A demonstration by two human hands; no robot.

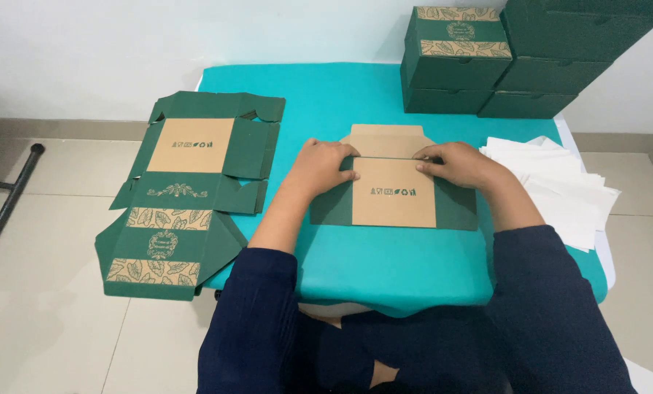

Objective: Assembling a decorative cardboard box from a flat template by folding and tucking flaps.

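Note:
A flat cardboard box blank (393,193), green with a brown kraft middle panel, lies on the teal table (385,270) in front of me. My left hand (321,166) presses on its left side at the fold line. On the right, my right hand (458,164) has its fingers pressing the same crease. A brown flap (388,138) sticks up beyond the fold between both hands. Both hands are flat on the cardboard, not closed around it.
A stack of unfolded green box blanks (188,190) overhangs the table's left edge. Several assembled green boxes (501,58) are piled at the back right. White paper sheets (560,186) lie on the right side. A black metal leg (9,201) stands on the tiled floor at left.

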